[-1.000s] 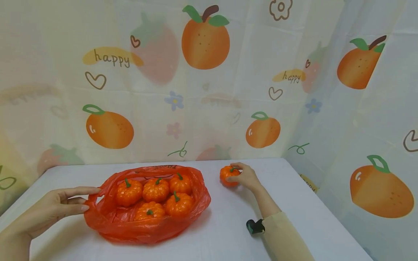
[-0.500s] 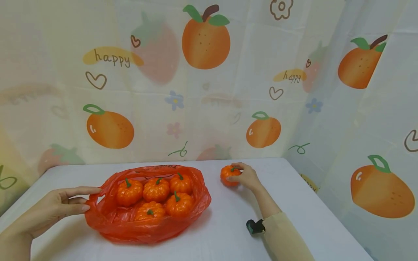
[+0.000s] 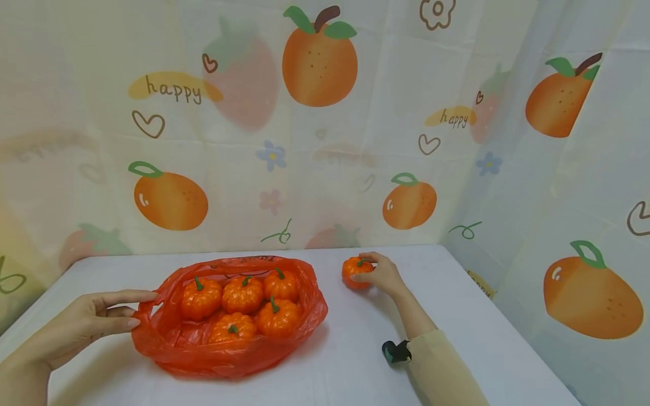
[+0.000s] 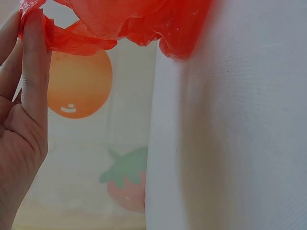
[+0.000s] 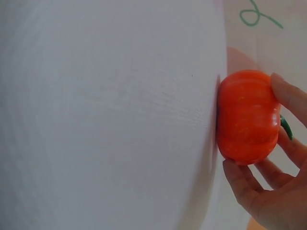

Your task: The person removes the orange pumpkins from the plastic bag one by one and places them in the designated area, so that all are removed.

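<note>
My left hand [image 3: 83,324] pinches the left edge of a red plastic bag [image 3: 228,358] between thumb and fingers, drawing its mouth wide. Inside the bag sit several small orange pumpkins [image 3: 242,295] with green stems. To the right of the bag, my right hand [image 3: 384,275] grips one more small pumpkin [image 3: 351,272] near the back of the table. The right wrist view shows this pumpkin [image 5: 247,117] between thumb and fingertips, its base at the white surface. In the left wrist view, the bag's thin film [image 4: 120,21] hangs from the left fingers [image 4: 34,72].
Everything stands on a white-covered table [image 3: 350,361]. A fruit-printed curtain [image 3: 325,169] rises behind it and along the right side. A dark strap piece [image 3: 396,352] sticks out beside the right sleeve [image 3: 444,366].
</note>
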The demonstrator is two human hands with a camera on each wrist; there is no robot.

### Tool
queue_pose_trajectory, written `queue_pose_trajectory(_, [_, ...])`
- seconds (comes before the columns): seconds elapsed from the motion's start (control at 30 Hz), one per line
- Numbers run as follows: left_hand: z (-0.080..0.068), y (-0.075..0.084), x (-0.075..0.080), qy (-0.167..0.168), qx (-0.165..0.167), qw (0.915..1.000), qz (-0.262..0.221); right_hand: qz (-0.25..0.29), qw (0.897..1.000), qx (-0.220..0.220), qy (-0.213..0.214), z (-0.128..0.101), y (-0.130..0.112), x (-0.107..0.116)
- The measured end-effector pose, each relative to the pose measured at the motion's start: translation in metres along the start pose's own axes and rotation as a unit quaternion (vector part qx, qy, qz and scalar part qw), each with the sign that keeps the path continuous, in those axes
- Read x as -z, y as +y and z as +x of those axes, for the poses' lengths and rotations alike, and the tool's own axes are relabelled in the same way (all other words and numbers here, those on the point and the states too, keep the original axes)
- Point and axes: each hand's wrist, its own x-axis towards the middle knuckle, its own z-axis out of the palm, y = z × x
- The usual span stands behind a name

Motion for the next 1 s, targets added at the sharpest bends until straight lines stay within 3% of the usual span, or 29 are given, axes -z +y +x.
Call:
queue_pose_trajectory(0.43, [-0.001, 0.001, -0.001, 0.010, 0.008, 0.9999, 0.008, 0.002, 1.000, 0.006, 0.005, 0.001, -0.003, -0.001])
queue_pose_trajectory(0.67, [0.000, 0.002, -0.001, 0.008, 0.006, 0.9999, 0.003, -0.018, 0.999, 0.018, 0.028, 0.002, -0.008, 0.003])
queue_pose_trajectory(1.0, [-0.001, 0.002, 0.000, 0.004, 0.011, 0.9999, -0.004, 0.019, 0.997, 0.037, 0.064, -0.002, -0.018, 0.008])
